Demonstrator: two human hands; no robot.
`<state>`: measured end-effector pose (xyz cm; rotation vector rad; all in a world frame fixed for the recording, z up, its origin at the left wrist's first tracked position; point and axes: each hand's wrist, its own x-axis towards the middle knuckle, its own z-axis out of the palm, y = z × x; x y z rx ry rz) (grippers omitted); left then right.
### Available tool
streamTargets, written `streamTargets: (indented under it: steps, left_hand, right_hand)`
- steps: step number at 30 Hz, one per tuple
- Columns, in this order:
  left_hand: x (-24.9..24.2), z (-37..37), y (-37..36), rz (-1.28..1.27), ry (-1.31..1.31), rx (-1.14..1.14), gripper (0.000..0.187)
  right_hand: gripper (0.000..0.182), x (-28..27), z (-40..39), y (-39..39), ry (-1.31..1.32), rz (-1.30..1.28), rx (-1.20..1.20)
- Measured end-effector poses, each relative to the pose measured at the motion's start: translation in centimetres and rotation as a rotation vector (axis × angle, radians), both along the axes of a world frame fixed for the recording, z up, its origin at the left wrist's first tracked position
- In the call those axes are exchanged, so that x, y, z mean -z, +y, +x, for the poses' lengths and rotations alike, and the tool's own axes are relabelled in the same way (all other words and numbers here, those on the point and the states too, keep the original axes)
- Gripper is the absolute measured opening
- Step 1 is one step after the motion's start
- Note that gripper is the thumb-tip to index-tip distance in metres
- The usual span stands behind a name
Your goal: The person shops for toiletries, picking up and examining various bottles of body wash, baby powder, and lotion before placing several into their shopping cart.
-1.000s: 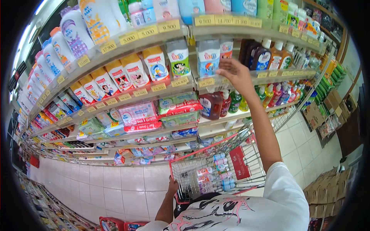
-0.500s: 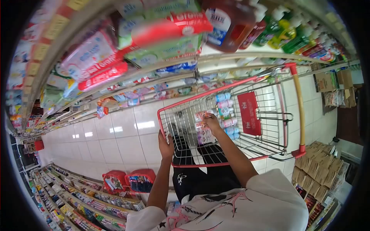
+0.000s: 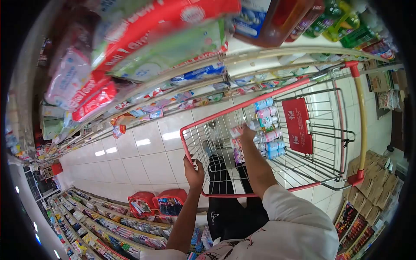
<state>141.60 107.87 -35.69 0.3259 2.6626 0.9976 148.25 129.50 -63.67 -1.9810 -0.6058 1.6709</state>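
Note:
A wire shopping cart (image 3: 277,196) with a red rim and a yellow handle stands in front of my body. My left hand (image 3: 194,172) is curled on the cart's red rim at its near left corner. Down inside the basket, my right hand (image 3: 247,132) grips a pink-and-white bottle (image 3: 236,131); the fingers partly cover it. Beside this hand lie several bottles (image 3: 269,113) in a row, with blue, pink and green colours. Pink and purple packages (image 3: 238,151) sit just below my right hand, partly hidden by the forearm.
Shelves at the top hold red-and-green packs (image 3: 173,45) and large pump bottles (image 3: 277,19). Two red baskets (image 3: 171,202) stand by low shelves (image 3: 108,221) at lower left. Cardboard stacks (image 3: 375,177) line the right side. White tiled floor (image 3: 143,160) runs to the left.
My right hand has shifted slightly within the basket and now shows a bottle in its grip. My left hand stays at the rim. The view has shifted, with the top shelf appearing closer.

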Motion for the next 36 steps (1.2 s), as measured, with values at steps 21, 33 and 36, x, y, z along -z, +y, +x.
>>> streamTargets:
  steps: [21, 33, 36]
  left_hand:
    - [0.8, 1.1, -1.5, -0.042, 0.102, -0.04, 0.024]
    - [2.5, 1.0, -2.0, 0.026, 0.176, -0.072, 0.024]
    - [2.8, 1.0, -2.0, 0.03, 0.143, -0.078, 0.023]
  right_hand:
    - [0.049, -72.9, 4.3, 18.5, 0.499, 1.703, -0.505]
    - [0.053, -77.4, -3.8, 24.4, 0.579, 1.591, -0.803]
    - [0.051, -77.5, -4.6, 24.7, 0.614, 1.605, -0.744]
